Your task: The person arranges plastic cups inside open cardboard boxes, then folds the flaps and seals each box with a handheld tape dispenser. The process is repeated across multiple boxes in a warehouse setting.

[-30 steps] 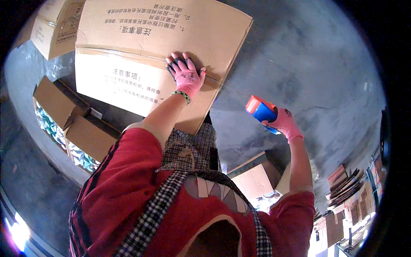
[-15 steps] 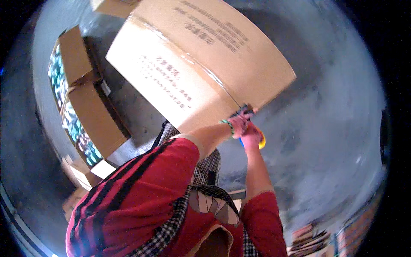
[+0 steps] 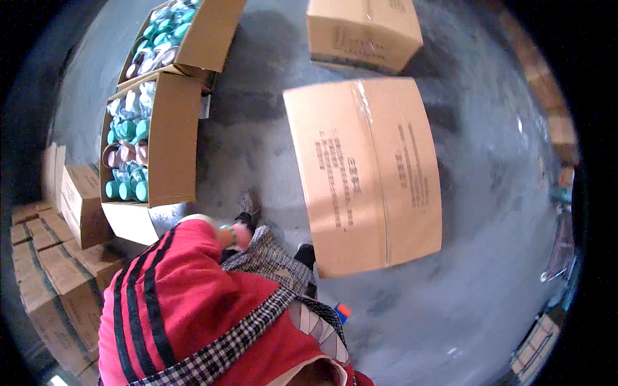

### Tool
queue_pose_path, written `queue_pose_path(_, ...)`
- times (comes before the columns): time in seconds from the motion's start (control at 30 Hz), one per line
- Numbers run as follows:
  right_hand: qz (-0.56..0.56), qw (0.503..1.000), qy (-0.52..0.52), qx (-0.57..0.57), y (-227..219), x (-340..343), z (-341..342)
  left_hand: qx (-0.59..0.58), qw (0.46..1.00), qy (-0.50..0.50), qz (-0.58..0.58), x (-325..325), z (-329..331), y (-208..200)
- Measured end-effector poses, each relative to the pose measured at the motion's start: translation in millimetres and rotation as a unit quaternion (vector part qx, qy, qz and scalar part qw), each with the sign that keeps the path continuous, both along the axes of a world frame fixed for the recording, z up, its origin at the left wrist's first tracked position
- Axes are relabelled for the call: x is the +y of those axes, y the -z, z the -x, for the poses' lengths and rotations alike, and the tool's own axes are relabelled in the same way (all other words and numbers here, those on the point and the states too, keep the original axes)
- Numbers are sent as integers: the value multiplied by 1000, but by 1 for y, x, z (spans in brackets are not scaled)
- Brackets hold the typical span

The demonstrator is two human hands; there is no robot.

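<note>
head view, looking straight down at grey concrete floor (image 3: 257,148).

large sealed cardboard carton (image 3: 367,170) lying flat on floor, centre-right of frame; tape seam along the middle of its top, dark print blocks on both top flaps. no hand touching it; near edge just beyond the shoe (image 3: 248,204) and the checked trousers (image 3: 270,257).

left hand (image 3: 239,235) in pink glove, green cuff at wrist, pulled in close against the body above the red sleeve with black stripes (image 3: 161,283). mostly covered by the sleeve: finger spread not readable, cannot tell whether anything held. apart from the carton, bare floor between.

right hand: not in view, hidden below the torso. small blue and orange object (image 3: 343,312) peeking out at lower centre beside the checked apron strap; kind not readable, grip on it not visible.

surroundings:
- second sealed carton (image 3: 364,32), smaller in view, at top of frame, just beyond the large one, narrow gap between.
- two open cartons at upper left, flaps up: nearer open carton (image 3: 174,138) packed with teal and pink round-capped items under clear film; farther open carton (image 3: 212,35) with the same contents, touching the nearer one.
- stack of flattened and closed brown boxes (image 3: 58,257) along left edge, well apart from the large carton.
- right rim dark, blurred stacks of cardboard, details not readable.
</note>
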State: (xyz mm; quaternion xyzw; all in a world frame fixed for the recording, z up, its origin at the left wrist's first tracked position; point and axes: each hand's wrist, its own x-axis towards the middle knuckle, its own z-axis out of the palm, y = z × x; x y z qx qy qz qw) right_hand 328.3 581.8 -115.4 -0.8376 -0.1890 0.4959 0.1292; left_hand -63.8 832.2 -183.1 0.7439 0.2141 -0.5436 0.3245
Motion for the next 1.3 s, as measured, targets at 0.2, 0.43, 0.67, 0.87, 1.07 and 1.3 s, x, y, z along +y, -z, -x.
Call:
queue_pose_path(0.2, -26, 999, 3, -35, -19, 100, 69, -59, 924, -365, -96, 51, 117, -88)
queue_pose_path(0.43, -109, 992, -40, -43, -63, 279, 148, -119, 790, -585, -139, 134, 230, -127)
queue_pose_path(0.67, -87, 988, -111, -58, -21, 428, 157, -23, 672, -715, -191, 190, 329, -85)
queue_pose_path(0.87, -108, 971, -212, 7, -24, 607, 146, -16, 585, -795, -162, 286, 336, -147)
queue_pose_path(1.07, -241, 943, -231, 21, -108, 864, 222, -82, 518, -844, -112, 403, 305, -139)
queue_pose_path(1.3, -243, 933, -262, 52, -139, 1103, 294, -60, 525, -845, -81, 555, 317, -85)
